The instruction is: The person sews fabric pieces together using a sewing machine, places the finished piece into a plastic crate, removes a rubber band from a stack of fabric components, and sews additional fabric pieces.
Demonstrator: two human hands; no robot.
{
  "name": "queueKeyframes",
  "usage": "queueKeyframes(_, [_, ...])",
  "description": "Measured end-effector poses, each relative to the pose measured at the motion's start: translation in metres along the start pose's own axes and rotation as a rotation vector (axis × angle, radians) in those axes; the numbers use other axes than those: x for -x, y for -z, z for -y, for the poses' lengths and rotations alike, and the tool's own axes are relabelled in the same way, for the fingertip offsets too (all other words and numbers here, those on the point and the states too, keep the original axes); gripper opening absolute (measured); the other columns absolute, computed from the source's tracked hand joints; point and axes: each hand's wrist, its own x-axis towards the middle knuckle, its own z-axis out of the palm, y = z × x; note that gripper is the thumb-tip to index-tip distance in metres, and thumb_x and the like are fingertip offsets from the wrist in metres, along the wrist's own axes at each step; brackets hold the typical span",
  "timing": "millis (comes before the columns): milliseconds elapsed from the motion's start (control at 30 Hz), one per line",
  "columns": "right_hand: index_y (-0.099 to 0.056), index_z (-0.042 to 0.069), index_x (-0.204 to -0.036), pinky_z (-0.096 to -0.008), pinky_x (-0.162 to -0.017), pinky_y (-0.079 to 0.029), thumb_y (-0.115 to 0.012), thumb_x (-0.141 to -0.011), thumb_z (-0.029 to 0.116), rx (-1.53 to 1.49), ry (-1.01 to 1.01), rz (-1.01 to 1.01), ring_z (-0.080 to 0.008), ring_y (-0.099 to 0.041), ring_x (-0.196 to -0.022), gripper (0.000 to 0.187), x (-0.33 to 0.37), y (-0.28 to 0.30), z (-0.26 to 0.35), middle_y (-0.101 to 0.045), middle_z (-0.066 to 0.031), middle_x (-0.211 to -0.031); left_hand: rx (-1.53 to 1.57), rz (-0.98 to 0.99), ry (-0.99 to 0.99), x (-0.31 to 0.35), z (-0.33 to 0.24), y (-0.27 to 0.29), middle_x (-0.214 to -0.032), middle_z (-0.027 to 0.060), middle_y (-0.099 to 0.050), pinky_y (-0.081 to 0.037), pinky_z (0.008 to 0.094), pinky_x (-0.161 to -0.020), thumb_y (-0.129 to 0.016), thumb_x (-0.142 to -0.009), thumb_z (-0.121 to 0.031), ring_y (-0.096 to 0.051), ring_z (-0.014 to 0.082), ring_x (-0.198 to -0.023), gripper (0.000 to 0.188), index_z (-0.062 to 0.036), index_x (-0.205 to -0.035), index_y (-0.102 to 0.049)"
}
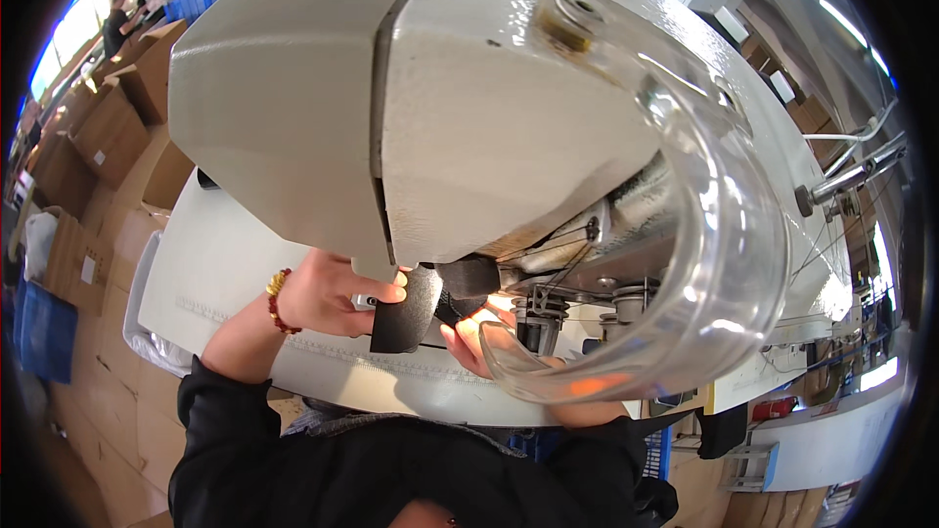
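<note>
**Black piece held under the machine head**

A flat black fabric piece [403, 313] sits pinched between both hands, just below the large off-white sewing machine head [391, 88]. The left hand [328, 293], wearing a red and gold bead bracelet [277, 301], closes its grip on the piece's left edge, thumb on top. The right hand [484, 337] closes its grip on the piece's right side, fingers partly hidden behind a clear curved plastic guard [724, 274]. Just right of that grip stands the metal needle assembly [538, 318]. Beneath both hands lies the white bench [225, 264]. Well left of the grips, brown cardboard boxes [108, 132] stand stacked.
</note>
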Motion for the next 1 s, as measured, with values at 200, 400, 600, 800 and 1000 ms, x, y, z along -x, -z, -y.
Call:
queueKeyframes(200, [-0.059,0.006,-0.108,-0.0334,-0.082,-0.052,-0.061,-0.099,0.023,0.275,-0.028,0.148,-0.0204,-0.062,-0.091,0.019,0.014,-0.002,0.004,-0.061,-0.0082,-0.104,-0.216,-0.189,-0.116,0.008,0.002,-0.022,-0.093,0.0071,-0.071,-0.056,0.0336,-0.07,-0.081,-0.071,-0.004,-0.071,0.0243,-0.082,0.015,-0.0064,-0.084,-0.074])
queueKeyframes(400, [-0.061,0.009,-0.084,-0.0376,-0.062,-0.049,-0.066,-0.093,0.028,0.829,0.479,0.135,-0.022,-0.058,-0.065,0.022,0.019,-0.02,-0.008,-0.059,-0.0052,-0.075,-0.365,-0.107,-0.132,0.014,0.021,-0.02,-0.097,0.0076,-0.072,-0.057,0.0351,-0.072,-0.081,-0.071,-0.006,-0.072,0.0239,-0.084,0.018,-0.0069,-0.088,-0.076])
queueKeyframes(600, [-0.061,0.006,-0.09,-0.0362,-0.065,-0.047,-0.069,-0.094,0.029,0.568,0.425,0.142,-0.0207,-0.055,-0.07,0.025,0.017,0.002,-0.004,-0.056,-0.0054,-0.077,-0.278,-0.067,-0.073,0.036,0.046,-0.03,-0.097,0.0079,-0.072,-0.057,0.0363,-0.073,-0.083,-0.071,-0.009,-0.071,0.0256,-0.085,0.024,-0.0059,-0.094,-0.077])
queueKeyframes(800, [-0.06,0.003,-0.097,-0.0349,-0.068,-0.045,-0.072,-0.094,0.031,0.504,0.434,0.168,-0.0194,-0.052,-0.075,0.031,0.015,0.011,-0.007,-0.054,-0.0056,-0.08,-0.358,0.023,-0.029,0.026,0.012,-0.01,-0.098,0.0079,-0.07,-0.056,0.0371,-0.07,-0.092,-0.067,-0.023,-0.071,0.0268,-0.083,0.04,-0.004,-0.098,-0.075])
queueKeyframes(1000, [-0.055,0.003,-0.088,-0.034,-0.062,-0.038,-0.074,-0.093,0.036,-0.329,-0.187,0.371,-0.0166,-0.045,-0.071,0.039,-0.003,0.024,0.004,-0.046,-0.0034,-0.075,-0.441,0.071,-0.188,0.005,-0.037,-0.012,-0.102,0.0096,-0.065,-0.064,0.0355,-0.073,-0.083,-0.076,-0.011,-0.071,0.0302,-0.096,0.022,0.0009,-0.085,-0.067])
